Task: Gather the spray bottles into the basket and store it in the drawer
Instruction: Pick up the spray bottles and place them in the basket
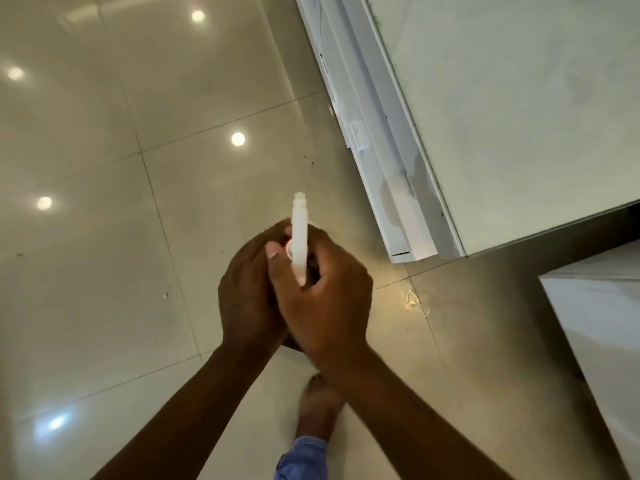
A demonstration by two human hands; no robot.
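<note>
A white spray bottle point(299, 233) is held upright over the floor, seen from above, so its white trigger head points away from me and its body is hidden beneath my hands. My left hand point(247, 289) wraps the bottle from the left. Overlapping it from the right, my right hand point(325, 296) closes around the bottle just under the spray head. No basket or drawer interior shows.
Glossy beige floor tiles point(138, 168) fill the left and middle. A white counter point(519, 116) with white cabinet fronts point(391, 188) runs along the right. Another white surface point(602, 323) sits at the lower right. My bare foot point(318, 407) and blue trouser hem are below my hands.
</note>
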